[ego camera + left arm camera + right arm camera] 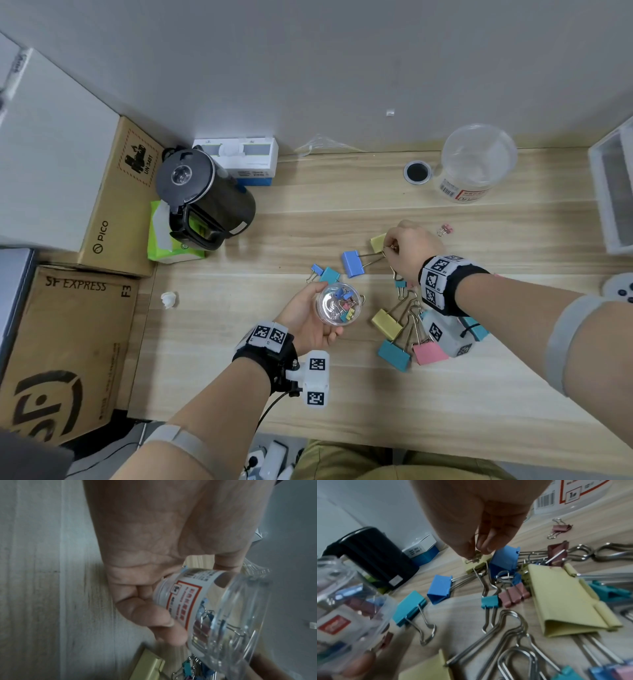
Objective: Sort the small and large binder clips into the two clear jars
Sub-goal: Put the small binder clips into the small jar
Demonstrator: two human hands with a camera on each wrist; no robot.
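Large jar [478, 161]: upper right of the head view, holds no clips. Small jar [339, 307]: centre, gripped in left hand [308, 320], mouth up, small clips inside. Right hand [412, 248]: fingertips [482, 547] pinching a small clip's wire handle [473, 558], palm down. Advice: lift clear of the neighbouring large clips [352, 263], then drop into the small jar.

Blue, teal, yellow and pink binder clips [394, 353] on pale wood-grain table [308, 222]; black kettle [205, 195].

Clip [473, 559] under right hand's fingers [485, 545] mostly hidden; colour unclear.
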